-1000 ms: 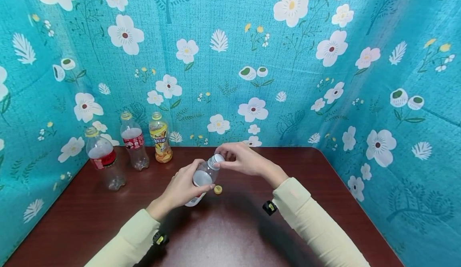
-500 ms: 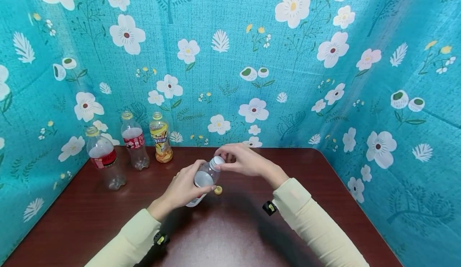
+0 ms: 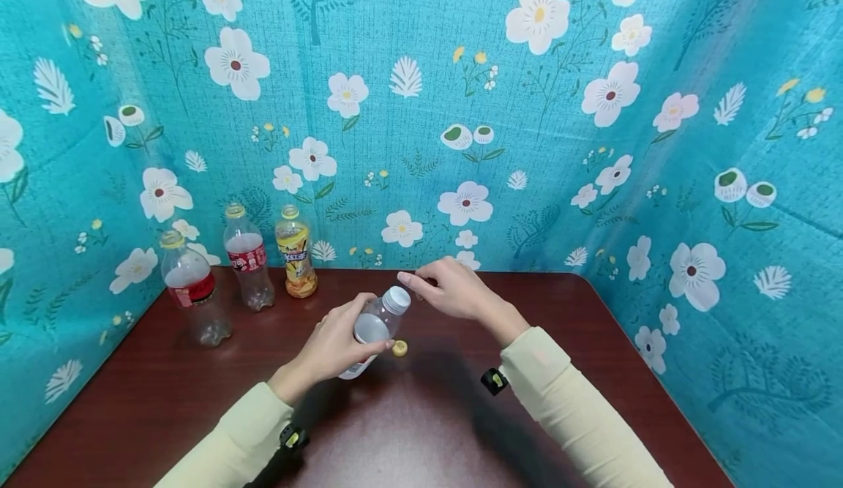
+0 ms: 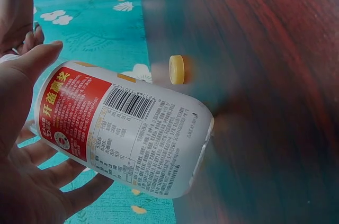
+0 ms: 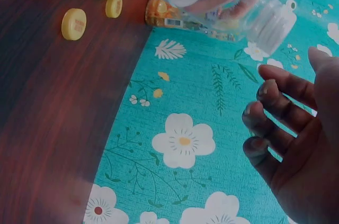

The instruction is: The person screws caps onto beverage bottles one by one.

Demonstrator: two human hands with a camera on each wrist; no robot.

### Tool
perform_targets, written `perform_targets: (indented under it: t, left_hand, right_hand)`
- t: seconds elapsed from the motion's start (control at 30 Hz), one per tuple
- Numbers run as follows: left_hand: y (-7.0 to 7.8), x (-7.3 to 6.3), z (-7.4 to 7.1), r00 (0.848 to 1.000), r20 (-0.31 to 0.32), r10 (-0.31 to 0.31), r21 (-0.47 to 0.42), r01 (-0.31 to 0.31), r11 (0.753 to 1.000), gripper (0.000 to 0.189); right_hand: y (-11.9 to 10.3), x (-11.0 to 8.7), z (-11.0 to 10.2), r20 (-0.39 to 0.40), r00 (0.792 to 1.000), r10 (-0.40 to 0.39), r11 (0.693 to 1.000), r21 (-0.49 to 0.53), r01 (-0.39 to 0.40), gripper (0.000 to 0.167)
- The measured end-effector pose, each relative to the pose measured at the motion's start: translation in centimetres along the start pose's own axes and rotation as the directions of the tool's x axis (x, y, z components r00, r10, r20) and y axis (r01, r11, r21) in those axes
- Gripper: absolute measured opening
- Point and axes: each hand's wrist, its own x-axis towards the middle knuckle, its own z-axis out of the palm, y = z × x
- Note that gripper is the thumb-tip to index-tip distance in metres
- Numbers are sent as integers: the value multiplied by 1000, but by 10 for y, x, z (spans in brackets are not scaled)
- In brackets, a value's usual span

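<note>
Teal flowered cloth [image 3: 421,107] walls in the desk at 9, 12 and 3 o'clock. Dark red-brown wood makes up the desk [image 3: 408,429], with both cream sleeves coming in from 6 o'clock.

3 bottles stand at the desk's 10 o'clock corner, each with a yellow cap: 1 clear with a red label [image 3: 192,298] nearest the 9 o'clock wall, a 2nd red-labelled one [image 3: 246,257] behind it, and a yellow-labelled one [image 3: 296,252] just beside that, towards 12 o'clock.

At the desk's middle the left hand [image 3: 332,345] grasps the bottle [image 3: 372,327], fingers and thumb wrapped round its body. It is tilted, base near the desk, neck pointing to 1 o'clock. The left wrist view shows its red and white label [image 4: 122,128] with a barcode. A white cap [image 3: 397,299] sits on its neck.

The right hand [image 3: 451,290] is released, fingers loosely bent, holding nothing, just beside the white cap at its 3 o'clock side.

1 loose yellow cap [image 3: 399,347] lies on the desk just beside the bottle, at its 4 o'clock.
</note>
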Motion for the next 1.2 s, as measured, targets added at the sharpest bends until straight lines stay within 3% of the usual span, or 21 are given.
perform_targets:
  t: [0.17, 0.37, 0.57, 0.73, 0.83, 0.9, 1.07, 1.2]
  left_hand:
    - [0, 0, -1, 1000, -9, -3, 1, 3, 1000, 74]
    - [1, 1, 0, 1000, 4, -4, -3, 4, 1000, 73]
    - [1, 1, 1, 1000, 10, -3, -20, 3, 1000, 72]
    - [0, 0, 2, 1000, 3, 5, -28, -5, 1000, 72]
    - [0, -1, 3, 1000, 2, 5, -31, -5, 999, 72]
    - [1, -2, 4, 1000, 3, 8, -33, -8, 999, 72]
    - [1, -2, 6, 1000, 7, 13, -18, -13, 1000, 72]
    - [1, -2, 6, 1000, 0, 14, -29, -14, 999, 73]
  right_hand:
    - [1, 0, -7, 67, 995, -77, 992, 106, 69, 27]
    - [-1, -2, -12, 194, 971, -139, 982, 156, 109, 48]
    - [-2, 0, -9, 261, 950, -172, 977, 169, 130, 48]
    - [-3, 2, -7, 247, 951, -185, 976, 156, 149, 36]
    - [-5, 3, -4, 217, 964, -153, 984, 126, 128, 26]
    - [-6, 3, -2, 171, 978, -117, 993, 52, 110, 21]
    - [-6, 4, 5, 53, 998, -25, 989, -141, 33, 50]
    - [-3, 3, 4, 24, 1000, 1, 994, -109, 2, 55]
